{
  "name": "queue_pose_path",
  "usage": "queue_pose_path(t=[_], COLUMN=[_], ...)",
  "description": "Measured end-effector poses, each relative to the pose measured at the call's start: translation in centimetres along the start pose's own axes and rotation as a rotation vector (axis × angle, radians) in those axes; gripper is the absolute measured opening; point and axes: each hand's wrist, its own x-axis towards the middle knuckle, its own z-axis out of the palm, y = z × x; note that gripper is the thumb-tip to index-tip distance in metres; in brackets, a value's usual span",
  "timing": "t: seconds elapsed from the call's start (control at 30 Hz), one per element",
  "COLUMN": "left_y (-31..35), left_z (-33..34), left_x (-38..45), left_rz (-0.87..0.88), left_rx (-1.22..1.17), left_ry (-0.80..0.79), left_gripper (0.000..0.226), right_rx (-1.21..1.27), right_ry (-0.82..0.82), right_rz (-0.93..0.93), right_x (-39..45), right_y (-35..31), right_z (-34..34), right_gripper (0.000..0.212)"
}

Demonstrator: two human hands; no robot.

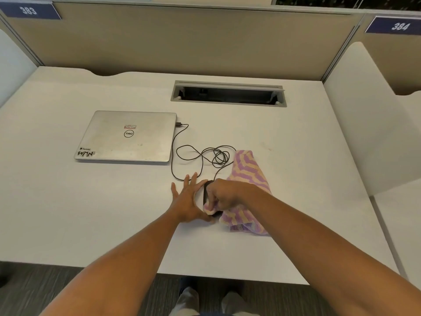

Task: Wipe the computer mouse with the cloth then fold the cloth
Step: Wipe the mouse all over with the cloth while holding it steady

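We count one closed laptop (127, 136), one black mouse (206, 190) with one looped cable (200, 156), and one pink-and-purple striped cloth (248, 179) on one tabletop (296, 156). We also count two hands, a left hand (188, 201) and a right hand (224, 196). Behind, we find one cable slot (227, 94) and two numbered signs, 383 (28, 10) and 384 (398, 26).

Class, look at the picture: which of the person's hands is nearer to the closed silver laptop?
Left. The left hand lies on the white desk below and right of the closed silver laptop; the right hand, gripping the striped cloth, sits farther right.
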Motion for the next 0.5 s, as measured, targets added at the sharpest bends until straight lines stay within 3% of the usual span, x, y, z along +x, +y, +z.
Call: queue_pose_path(t=[0.17, 0.37, 0.5], left_y=[0.0, 0.0, 0.1], left_z=[-0.1, -0.1, 0.0], left_x=[-0.1, -0.1, -0.1], left_rz=[-0.009, -0.006, -0.002], left_rx=[-0.007, -0.014, -0.033], left_ry=[0.005, 0.006, 0.006], left_gripper=[0.135, 0.135, 0.137], right_rx=[-0.06, 0.161, 0.17], right_ry=[-0.097, 0.198, 0.164], right_rz=[0.157, 0.135, 0.085], right_x=[-1.2, -1.5, -0.4], right_y=[2.0, 2.5, 0.8], right_z=[-1.3, -2.9, -1.2], right_gripper=[0.02, 0.021, 0.026])
